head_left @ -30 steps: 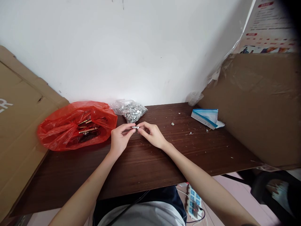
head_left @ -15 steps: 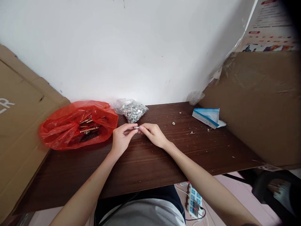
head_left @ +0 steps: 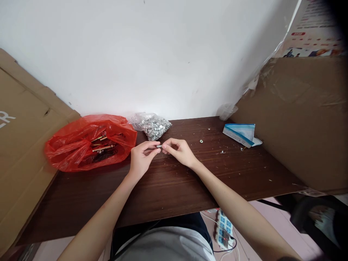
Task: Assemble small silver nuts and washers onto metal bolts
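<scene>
A small silvery metal bolt [head_left: 159, 146] lies sideways between my two hands, above the dark wooden table [head_left: 174, 188]. My left hand [head_left: 140, 156] pinches its left end between thumb and fingertips. At the other end, the thumb and forefinger of my right hand [head_left: 181, 153] are closed on it, hiding its tip. Just behind my hands sits a clear plastic bag [head_left: 155, 127] full of small shiny metal pieces. To the left, a red plastic bag [head_left: 67, 156] gapes, with several brass-coloured bolts [head_left: 102, 148] inside.
Cardboard [head_left: 29, 137] stands on the left and a large carton [head_left: 296, 127] on the right. A blue-and-white folded box [head_left: 239, 135], a crumpled clear cup [head_left: 227, 111], a small ring [head_left: 201, 141] and scraps lie at the right. Below the edge is a power strip [head_left: 224, 230].
My right hand has shifted slightly right and its fingers sit differently on the bolt. The left hand keeps its pinch. The view has tilted a little.
</scene>
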### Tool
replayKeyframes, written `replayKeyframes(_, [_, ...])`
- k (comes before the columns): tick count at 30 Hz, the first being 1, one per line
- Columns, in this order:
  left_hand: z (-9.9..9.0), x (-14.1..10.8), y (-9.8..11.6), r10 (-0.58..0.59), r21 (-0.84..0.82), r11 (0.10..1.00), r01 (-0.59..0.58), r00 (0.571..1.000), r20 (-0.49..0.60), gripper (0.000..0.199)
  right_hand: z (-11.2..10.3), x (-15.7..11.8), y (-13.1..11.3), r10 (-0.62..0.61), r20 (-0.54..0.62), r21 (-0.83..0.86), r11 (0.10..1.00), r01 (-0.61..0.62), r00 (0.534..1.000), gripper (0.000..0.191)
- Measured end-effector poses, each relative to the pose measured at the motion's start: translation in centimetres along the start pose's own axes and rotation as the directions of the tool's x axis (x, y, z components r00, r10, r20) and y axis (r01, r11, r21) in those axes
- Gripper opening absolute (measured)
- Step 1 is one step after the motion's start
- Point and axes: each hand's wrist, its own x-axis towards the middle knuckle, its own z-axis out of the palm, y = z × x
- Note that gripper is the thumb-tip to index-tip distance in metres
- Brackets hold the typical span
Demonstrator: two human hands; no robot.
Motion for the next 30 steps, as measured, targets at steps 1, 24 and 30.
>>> replayKeyframes(1, [0.0,0.0,0.0,-0.003,-0.003,1.0,0.003,1.0,0.005,0.021,-0.1,0.0,-0.1,0.001,0.011,-0.041,0.999,0.0,1.0,0.032])
replayKeyframes(24, [-0.1,0.2,0.2,-0.069,-0.12,0.99,0.073,0.997,0.037,0.02,0.5,-0.1,0.4,-0.002,-0.084,0.088,0.996,0.01,0.996,0.017])
replayKeyframes(30, [-0.2,0.0,-0.3,-0.033,0.054,0.998,0.027,0.993,0.109,0.025,0.7,-0.2,0.3,-0.016,-0.067,0.037,0.999,0.018,0.998,0.017])
